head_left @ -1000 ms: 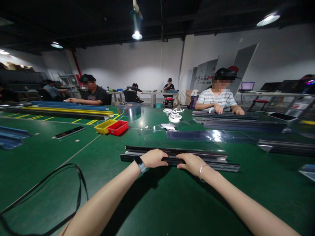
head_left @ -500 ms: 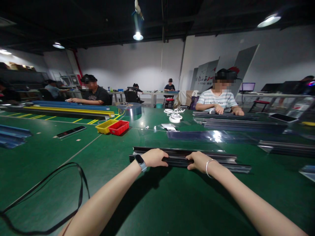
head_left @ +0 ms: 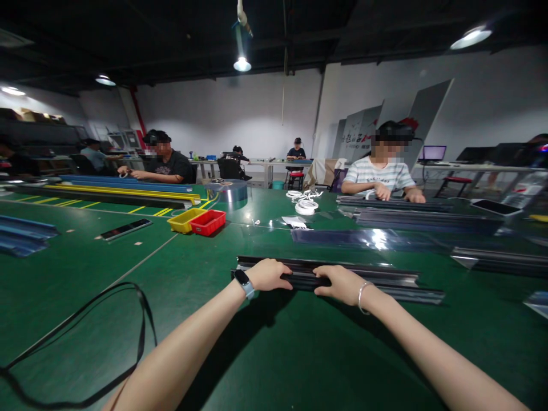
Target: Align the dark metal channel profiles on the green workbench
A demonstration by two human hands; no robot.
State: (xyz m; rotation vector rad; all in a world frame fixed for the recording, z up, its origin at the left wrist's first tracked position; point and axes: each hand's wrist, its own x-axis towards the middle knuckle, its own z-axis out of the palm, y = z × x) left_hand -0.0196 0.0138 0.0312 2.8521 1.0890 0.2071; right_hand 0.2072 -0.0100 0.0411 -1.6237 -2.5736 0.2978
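Observation:
Two long dark channel profiles point(head_left: 377, 278) lie side by side on the green table point(head_left: 299, 354) in front of me. My left hand point(head_left: 269, 275), with a watch at the wrist, grips the nearer profile left of its middle, thumb on the near side and fingers over the top. To its right, my right hand point(head_left: 336, 282), with a bracelet, grips the same profile in the same way. A short stretch of profile shows between the two hands. The fingertips on the far side are partly hidden.
Past the profiles lies a clear plastic strip point(head_left: 368, 238). Yellow point(head_left: 185, 220) and red point(head_left: 208, 222) bins, a phone point(head_left: 126, 229), white coils point(head_left: 305, 205) and a black strap point(head_left: 143, 319) are on the table. Across it a person point(head_left: 379, 171) handles dark profiles point(head_left: 394, 204).
The dark profiles have shifted slightly to the right. My right hand has moved left along them, closer to my left hand, which has stayed nearly in place.

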